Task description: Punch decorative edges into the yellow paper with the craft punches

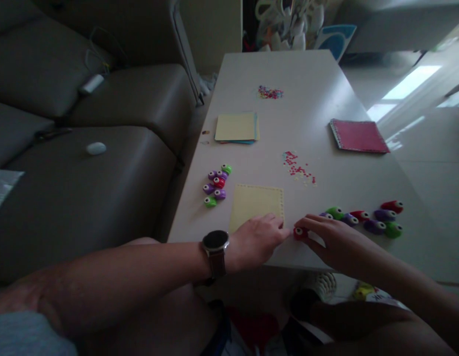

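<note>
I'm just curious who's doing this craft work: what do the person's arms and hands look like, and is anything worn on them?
Both forearms are bare, with no sleeves reaching them. The left hand has a wristwatch behind it: a round dark face in a pale metal case on a brown strap. The right hand shows no watch, ring or glove, as far as the dim picture lets me tell.

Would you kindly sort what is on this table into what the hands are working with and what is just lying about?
In hand:
left hand resting on the yellow paper sheet
right hand on the red craft punch

Lying about:
row of craft punches
cluster of craft punches
stack of coloured paper
red notebook
punched paper bits
</note>
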